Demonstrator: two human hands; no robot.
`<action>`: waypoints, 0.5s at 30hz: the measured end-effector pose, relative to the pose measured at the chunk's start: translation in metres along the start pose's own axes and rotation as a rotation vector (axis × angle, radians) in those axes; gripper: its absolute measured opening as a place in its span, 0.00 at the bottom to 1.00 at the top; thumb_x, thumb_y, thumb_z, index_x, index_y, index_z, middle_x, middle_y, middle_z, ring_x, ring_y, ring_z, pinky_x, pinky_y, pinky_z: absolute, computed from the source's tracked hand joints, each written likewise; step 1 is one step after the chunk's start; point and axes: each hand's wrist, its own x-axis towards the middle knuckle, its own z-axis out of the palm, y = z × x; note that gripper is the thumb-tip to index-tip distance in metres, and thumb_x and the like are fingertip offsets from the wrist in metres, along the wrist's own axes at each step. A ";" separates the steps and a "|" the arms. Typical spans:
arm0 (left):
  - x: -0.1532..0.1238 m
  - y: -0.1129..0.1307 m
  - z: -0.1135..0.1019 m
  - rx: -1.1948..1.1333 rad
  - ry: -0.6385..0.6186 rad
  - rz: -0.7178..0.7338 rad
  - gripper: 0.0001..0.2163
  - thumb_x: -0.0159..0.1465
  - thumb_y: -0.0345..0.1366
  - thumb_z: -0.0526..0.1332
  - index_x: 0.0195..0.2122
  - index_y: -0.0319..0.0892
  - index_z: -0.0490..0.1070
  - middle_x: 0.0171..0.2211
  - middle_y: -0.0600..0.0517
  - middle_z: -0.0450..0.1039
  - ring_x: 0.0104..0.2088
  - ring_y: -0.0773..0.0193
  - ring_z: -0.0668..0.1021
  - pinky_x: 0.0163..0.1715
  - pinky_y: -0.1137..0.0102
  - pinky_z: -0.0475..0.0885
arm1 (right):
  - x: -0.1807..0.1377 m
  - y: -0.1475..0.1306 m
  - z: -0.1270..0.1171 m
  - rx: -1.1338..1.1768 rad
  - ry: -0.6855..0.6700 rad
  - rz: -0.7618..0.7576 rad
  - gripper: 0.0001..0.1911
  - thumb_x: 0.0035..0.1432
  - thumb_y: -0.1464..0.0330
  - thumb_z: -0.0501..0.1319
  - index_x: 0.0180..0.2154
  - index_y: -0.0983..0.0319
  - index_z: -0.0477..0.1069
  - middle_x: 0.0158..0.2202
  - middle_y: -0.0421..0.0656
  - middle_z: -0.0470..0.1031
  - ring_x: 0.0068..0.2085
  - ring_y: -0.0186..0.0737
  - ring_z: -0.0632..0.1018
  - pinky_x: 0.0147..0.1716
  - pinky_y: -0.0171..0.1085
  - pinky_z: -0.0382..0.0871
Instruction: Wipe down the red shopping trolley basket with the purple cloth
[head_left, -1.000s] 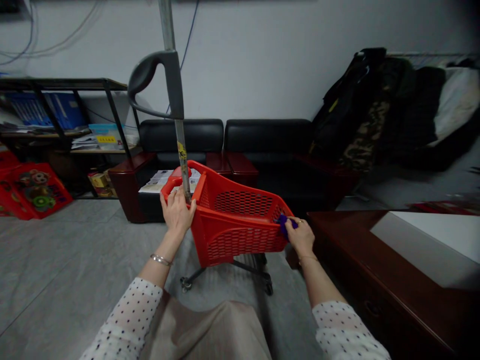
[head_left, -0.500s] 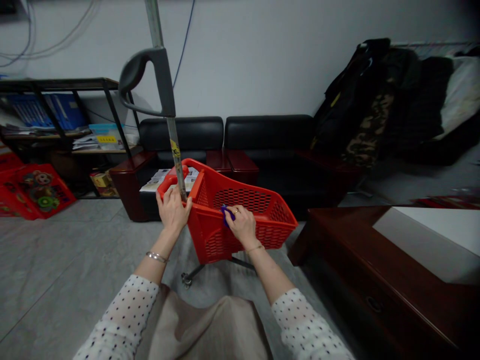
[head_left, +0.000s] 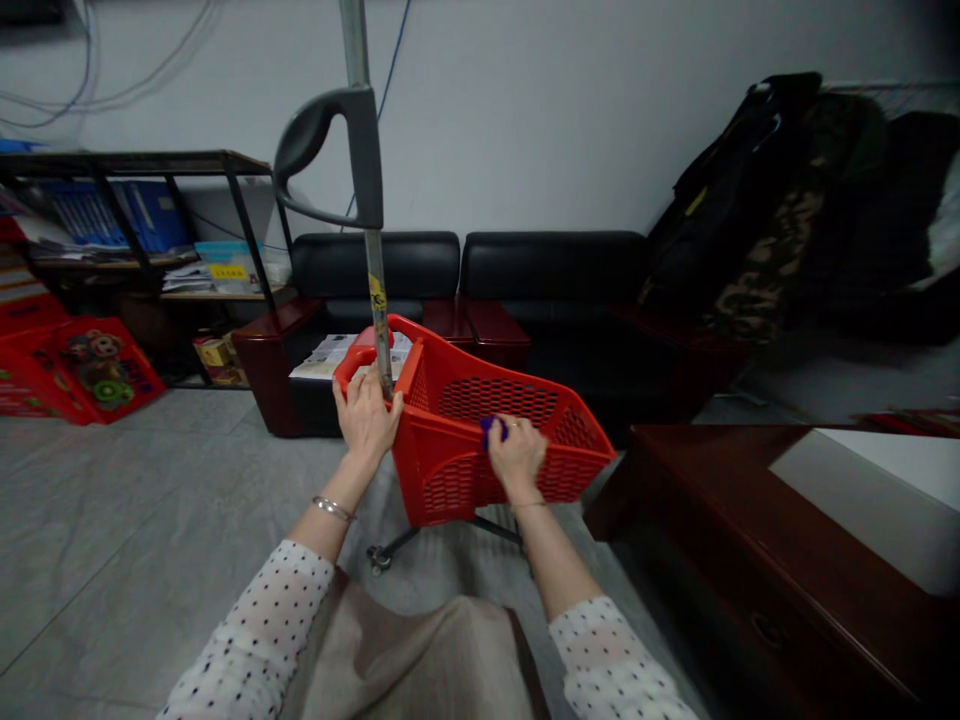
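A red plastic shopping cart (head_left: 444, 432) with perforated basket walls stands in front of me on dark legs with a caster. My left hand (head_left: 367, 415) is closed around its near rim by the red handle (head_left: 352, 368), beside a metal pole (head_left: 377, 275). A grey loop-shaped grip (head_left: 367, 160) is fixed higher on that pole. In my right hand (head_left: 519, 458) is a bunched purple cloth (head_left: 491, 432), pressed against the near top rim about midway along the basket. The fingers hide most of the cloth.
Black armchairs (head_left: 555, 265) with wooden arms stand behind the cart. At right is a dark wooden table (head_left: 705, 500), with coats (head_left: 720, 190) hanging beyond. A shelf (head_left: 187, 165) with folders and red boxes (head_left: 112, 370) are at left.
My right hand has slid the purple cloth rightward along the cart's near rim. The left hand keeps its hold, and the whole view has shifted slightly.
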 end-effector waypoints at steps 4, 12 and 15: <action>0.000 -0.003 -0.001 0.016 -0.017 0.005 0.26 0.67 0.44 0.54 0.61 0.32 0.64 0.55 0.38 0.74 0.57 0.45 0.71 0.66 0.47 0.47 | -0.009 -0.099 0.013 0.175 0.004 -0.178 0.18 0.67 0.59 0.53 0.48 0.58 0.76 0.41 0.47 0.75 0.40 0.40 0.72 0.42 0.39 0.58; 0.001 -0.007 0.001 -0.013 -0.015 0.025 0.27 0.66 0.44 0.55 0.61 0.32 0.64 0.54 0.37 0.74 0.59 0.46 0.70 0.67 0.47 0.45 | 0.005 0.029 -0.014 -0.075 -0.094 -0.193 0.14 0.64 0.60 0.57 0.43 0.57 0.78 0.38 0.45 0.75 0.39 0.38 0.74 0.41 0.38 0.65; 0.002 -0.004 0.002 -0.031 -0.012 0.013 0.26 0.66 0.43 0.55 0.61 0.32 0.65 0.54 0.38 0.74 0.58 0.45 0.70 0.67 0.46 0.45 | 0.013 0.091 -0.034 -0.204 0.010 0.009 0.16 0.65 0.59 0.58 0.49 0.59 0.73 0.50 0.47 0.73 0.47 0.41 0.75 0.46 0.42 0.72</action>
